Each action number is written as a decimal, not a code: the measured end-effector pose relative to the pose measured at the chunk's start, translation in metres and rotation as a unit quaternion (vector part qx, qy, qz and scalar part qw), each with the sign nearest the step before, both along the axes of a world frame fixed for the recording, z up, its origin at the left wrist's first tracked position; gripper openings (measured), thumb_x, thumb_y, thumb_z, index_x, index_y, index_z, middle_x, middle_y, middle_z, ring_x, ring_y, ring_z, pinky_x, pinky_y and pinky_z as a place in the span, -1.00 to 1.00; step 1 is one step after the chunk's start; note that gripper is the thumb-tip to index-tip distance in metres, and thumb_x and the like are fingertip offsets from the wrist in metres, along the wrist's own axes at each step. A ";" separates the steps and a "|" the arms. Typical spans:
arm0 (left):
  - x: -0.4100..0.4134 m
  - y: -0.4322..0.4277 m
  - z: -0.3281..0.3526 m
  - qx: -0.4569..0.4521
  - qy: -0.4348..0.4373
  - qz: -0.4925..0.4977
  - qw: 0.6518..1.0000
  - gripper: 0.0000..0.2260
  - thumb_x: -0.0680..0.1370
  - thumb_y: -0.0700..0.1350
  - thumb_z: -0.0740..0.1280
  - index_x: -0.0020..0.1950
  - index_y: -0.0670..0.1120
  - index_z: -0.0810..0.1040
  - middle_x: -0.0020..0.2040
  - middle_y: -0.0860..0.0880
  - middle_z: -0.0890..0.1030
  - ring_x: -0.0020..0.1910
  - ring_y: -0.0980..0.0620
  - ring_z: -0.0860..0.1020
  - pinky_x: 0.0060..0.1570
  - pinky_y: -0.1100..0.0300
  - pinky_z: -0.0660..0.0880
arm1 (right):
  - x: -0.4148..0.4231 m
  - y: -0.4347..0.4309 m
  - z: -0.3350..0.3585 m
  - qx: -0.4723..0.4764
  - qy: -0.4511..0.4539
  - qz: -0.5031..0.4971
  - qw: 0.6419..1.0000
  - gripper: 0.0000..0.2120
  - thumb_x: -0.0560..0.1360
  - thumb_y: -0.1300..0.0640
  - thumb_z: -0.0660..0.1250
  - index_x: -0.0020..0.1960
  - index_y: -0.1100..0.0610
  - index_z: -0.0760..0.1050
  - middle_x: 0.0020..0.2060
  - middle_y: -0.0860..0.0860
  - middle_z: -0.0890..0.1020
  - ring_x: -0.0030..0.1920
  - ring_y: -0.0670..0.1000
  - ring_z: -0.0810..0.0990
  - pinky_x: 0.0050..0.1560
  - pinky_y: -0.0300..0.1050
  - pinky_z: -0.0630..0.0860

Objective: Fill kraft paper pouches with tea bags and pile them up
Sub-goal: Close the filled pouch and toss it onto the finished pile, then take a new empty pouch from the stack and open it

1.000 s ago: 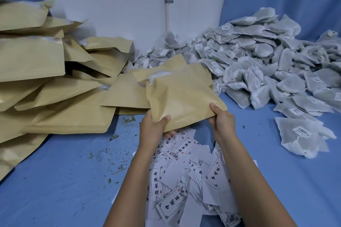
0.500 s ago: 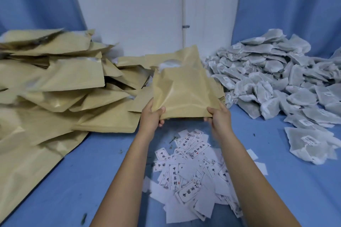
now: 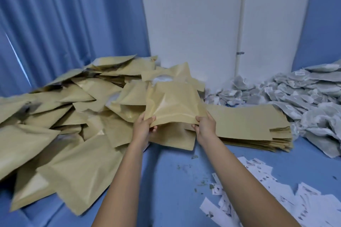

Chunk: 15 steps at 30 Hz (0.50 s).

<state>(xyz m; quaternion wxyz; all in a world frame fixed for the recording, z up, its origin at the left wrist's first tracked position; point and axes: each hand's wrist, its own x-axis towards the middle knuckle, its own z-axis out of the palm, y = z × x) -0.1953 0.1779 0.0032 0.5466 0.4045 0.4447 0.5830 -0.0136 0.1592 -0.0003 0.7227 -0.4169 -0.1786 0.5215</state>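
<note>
I hold a bulging kraft paper pouch [image 3: 173, 100] by its near edge, my left hand [image 3: 144, 127] on the left corner and my right hand [image 3: 205, 125] on the right corner. White tea bag material shows at its open far end. The pouch hangs over the right edge of a big heap of filled kraft pouches [image 3: 73, 125] that spreads across the left. A flat stack of empty kraft pouches [image 3: 251, 127] lies just right of my right hand. A mound of grey-white tea bags [image 3: 304, 101] fills the far right.
Loose white printed labels [image 3: 258, 195] are scattered on the blue cloth [image 3: 175, 180] at lower right, with tea crumbs near them. A white wall panel with a pipe [image 3: 239, 33] stands behind, and blue curtains hang at the left and right.
Both hands have carried the filled pouch leftward and away from me, over the edge of the pouch heap. The view has swung left, so the labels and tea bags now sit further right.
</note>
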 end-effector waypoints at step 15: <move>0.014 0.039 0.038 0.035 0.192 -0.030 0.980 -0.82 0.54 -0.16 0.25 -0.04 -0.13 0.65 -0.17 -0.08 0.65 -0.25 0.04 0.58 -0.34 0.27 0.49 | -0.104 0.043 0.035 0.058 -0.111 0.219 0.968 -0.72 0.58 0.35 -0.01 -0.19 0.10 0.36 -0.29 0.04 0.39 -0.30 -0.04 0.38 -0.30 -0.22 0.31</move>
